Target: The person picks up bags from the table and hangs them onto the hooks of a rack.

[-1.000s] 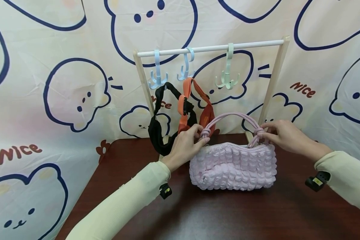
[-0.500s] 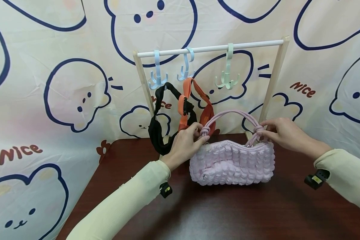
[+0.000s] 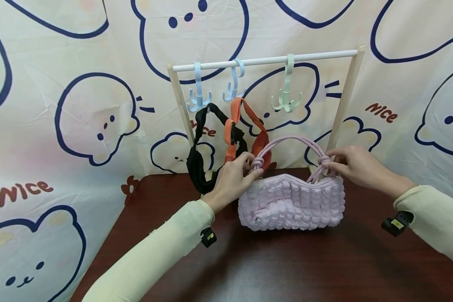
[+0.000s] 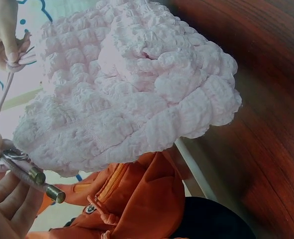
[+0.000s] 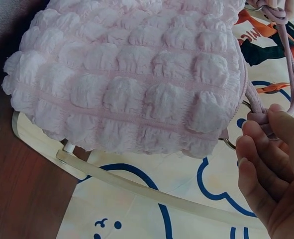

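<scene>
A pale pink puffy handbag (image 3: 292,203) hangs between my two hands, its looped cord handle (image 3: 292,138) arching upward. My left hand (image 3: 232,178) pinches the knotted left end of the handle; in the left wrist view two metal-tipped cord ends (image 4: 47,186) poke out beside the fingers. With thumb and fingertips, my right hand (image 3: 356,165) pinches the knot (image 5: 263,119) on the other end. Behind the left hand hang an orange bag (image 3: 262,142) and a black bag (image 3: 198,167), each by its strap.
A white rail (image 3: 324,55) on pale wooden posts stands at the back of the dark table (image 3: 324,268). It carries two blue hooks (image 3: 198,94) (image 3: 232,86) and a green hook (image 3: 286,94), which bears no bag. A printed cloth (image 3: 98,121) covers the wall behind.
Both hands have lifted the pink handbag slightly, the right hand rising more and shifting a little left. The bag's bottom edge is higher in view. The hanging bags have stayed put.
</scene>
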`<state>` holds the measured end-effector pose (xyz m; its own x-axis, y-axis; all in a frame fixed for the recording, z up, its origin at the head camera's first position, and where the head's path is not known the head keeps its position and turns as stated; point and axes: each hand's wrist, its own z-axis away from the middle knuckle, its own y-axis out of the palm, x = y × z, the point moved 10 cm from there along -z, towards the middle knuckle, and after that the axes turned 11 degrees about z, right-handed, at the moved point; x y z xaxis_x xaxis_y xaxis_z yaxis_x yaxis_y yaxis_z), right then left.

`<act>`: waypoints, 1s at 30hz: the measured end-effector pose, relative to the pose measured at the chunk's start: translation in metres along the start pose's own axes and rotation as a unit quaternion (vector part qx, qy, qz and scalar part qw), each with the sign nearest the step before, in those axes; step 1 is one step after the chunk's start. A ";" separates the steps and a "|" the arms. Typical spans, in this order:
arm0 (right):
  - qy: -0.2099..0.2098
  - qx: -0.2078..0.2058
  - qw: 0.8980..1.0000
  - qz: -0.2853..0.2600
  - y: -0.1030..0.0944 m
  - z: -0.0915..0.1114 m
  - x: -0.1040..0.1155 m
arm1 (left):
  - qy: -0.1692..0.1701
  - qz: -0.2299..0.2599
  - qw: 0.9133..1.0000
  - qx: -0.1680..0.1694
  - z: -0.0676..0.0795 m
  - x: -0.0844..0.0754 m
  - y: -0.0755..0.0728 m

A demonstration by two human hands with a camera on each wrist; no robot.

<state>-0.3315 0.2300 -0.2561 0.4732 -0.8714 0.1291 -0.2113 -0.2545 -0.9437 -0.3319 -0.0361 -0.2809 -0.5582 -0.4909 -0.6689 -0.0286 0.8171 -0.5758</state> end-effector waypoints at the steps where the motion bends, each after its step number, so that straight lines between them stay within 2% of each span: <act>1: 0.002 0.001 1.000 0.000 0.000 0.000 0.000 | 0.000 -0.002 1.000 0.000 0.000 0.000 -0.001; 22: -0.001 -0.009 1.000 0.006 -0.008 -0.004 0.002 | 0.021 -0.027 0.999 -0.015 -0.004 -0.006 -0.009; 30: 0.010 -0.005 1.000 0.002 -0.007 -0.005 -0.004 | 0.025 -0.037 0.999 -0.005 -0.007 -0.010 -0.009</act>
<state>-0.3362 0.2332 -0.2482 0.4555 -0.8805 0.1316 -0.2218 -0.2554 -0.9410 -0.3316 -0.0366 -0.2661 -0.5952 -0.5346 -0.5999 -0.0803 0.7824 -0.6175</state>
